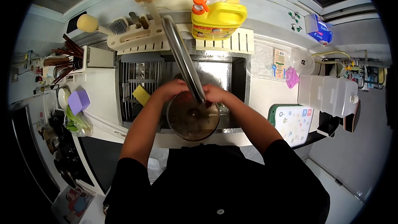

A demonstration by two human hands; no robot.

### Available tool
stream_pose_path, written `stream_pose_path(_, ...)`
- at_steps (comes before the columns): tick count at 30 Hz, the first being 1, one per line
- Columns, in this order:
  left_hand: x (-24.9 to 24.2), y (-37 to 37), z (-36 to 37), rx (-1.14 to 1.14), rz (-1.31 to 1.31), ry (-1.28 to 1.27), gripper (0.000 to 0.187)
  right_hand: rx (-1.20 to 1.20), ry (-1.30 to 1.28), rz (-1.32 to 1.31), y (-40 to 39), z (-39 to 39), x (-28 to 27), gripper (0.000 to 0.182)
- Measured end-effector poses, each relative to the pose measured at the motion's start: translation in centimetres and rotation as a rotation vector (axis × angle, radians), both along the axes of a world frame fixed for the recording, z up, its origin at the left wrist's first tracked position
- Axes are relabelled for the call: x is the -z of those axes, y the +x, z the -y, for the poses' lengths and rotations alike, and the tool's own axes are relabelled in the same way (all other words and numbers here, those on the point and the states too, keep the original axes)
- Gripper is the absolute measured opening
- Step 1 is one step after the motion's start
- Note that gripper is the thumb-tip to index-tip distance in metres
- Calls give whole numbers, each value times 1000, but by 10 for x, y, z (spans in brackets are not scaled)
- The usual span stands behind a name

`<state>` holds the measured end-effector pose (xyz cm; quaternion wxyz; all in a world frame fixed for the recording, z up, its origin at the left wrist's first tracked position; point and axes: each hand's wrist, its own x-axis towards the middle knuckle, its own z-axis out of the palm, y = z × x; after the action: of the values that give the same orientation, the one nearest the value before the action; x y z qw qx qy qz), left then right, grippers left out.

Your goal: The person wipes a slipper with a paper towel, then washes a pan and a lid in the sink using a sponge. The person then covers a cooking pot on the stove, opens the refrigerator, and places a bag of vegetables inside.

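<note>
A round glass pot lid with a dark knob is tilted in the steel sink, under the long chrome faucet. My left hand grips the lid's upper left rim. My right hand is curled on the upper right rim, with something reddish showing under its fingers; I cannot tell what it is. A yellow sponge lies on the sink rack, just left of my left hand.
A yellow detergent bottle and brushes in a holder stand behind the sink. A clear plastic container and a cutting board sit on the right counter. On the left are utensils, a purple cup and greens.
</note>
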<state>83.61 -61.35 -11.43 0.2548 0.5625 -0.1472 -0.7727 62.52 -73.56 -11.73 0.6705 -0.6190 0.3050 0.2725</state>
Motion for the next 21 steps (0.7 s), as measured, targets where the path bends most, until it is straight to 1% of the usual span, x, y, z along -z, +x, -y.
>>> stream_pose_path(1, -10, -6, 4, -3, 0, -1, 28, -3, -1, 0, 0, 0, 7, 37)
stream_pose_path(3, -25, -16, 5, -44, 270, -33, 31, 14, -63, 77, 0, -3, 22, 35)
stream_pose_path(4, -9, -17, 2, -47, 271, -31, 31, 10, -61, 77, 1, -3, 26, 35)
stream_pose_path(5, 18, -18, 0, 22, 327, -183, 33, 39, -57, 109, 1, -1, 30, 32)
stream_pose_path(6, 20, -19, -1, 94, 381, -335, 35, 70, -51, 140, 2, 0, 30, 29)
stream_pose_path(7, 21, -17, -9, 58, 314, -559, 31, 73, -47, 137, 1, 2, 29, 29)
stream_pose_path(8, 22, -14, -14, 60, 312, -557, 31, 163, 8, 91, 0, 6, 28, 24)
stream_pose_path(9, 23, -8, -21, 134, 457, -425, 31, 252, 62, 46, 0, 8, 27, 20)
stream_pose_path(10, 25, 0, -30, 205, 601, -287, 30, 250, 65, 48, -6, 8, 42, 20)
stream_pose_path(11, 34, 7, -42, 203, 607, -286, 30, 381, 64, 121, -12, 9, 59, 16)
stream_pose_path(12, 56, 13, -56, 96, 675, -379, 28, 513, 61, 193, -15, 10, 71, 13)
stream_pose_path(13, 59, 12, -62, -9, 737, -472, 25, 553, 0, 192, -17, 10, 60, 14)
stream_pose_path(14, 63, 9, -68, -8, 735, -471, 25, 555, 0, 190, -19, 6, 63, 14)
stream_pose_path(16, 45, 3, -73, -344, 467, -199, 25, 688, 31, 269, -22, 0, 82, 25)
stream_pose_path(17, 37, 0, -75, -345, 469, -200, 25, 687, 31, 270, -25, -6, 85, 25)
stream_pose_path(18, 29, -4, -78, -396, 468, -216, 24, 702, 39, 229, -27, -15, 83, 28)
stream_pose_path(19, 26, -8, -81, -448, 466, -233, 23, 717, 46, 188, -30, -22, 82, 31)
stream_pose_path(20, 24, -12, -84, -450, 467, -234, 23, 715, 45, 189, -33, -28, 82, 31)
stream_pose_path(21, 24, -16, -89, -493, 435, -233, 25, 793, 165, 96, -32, -33, 76, 31)
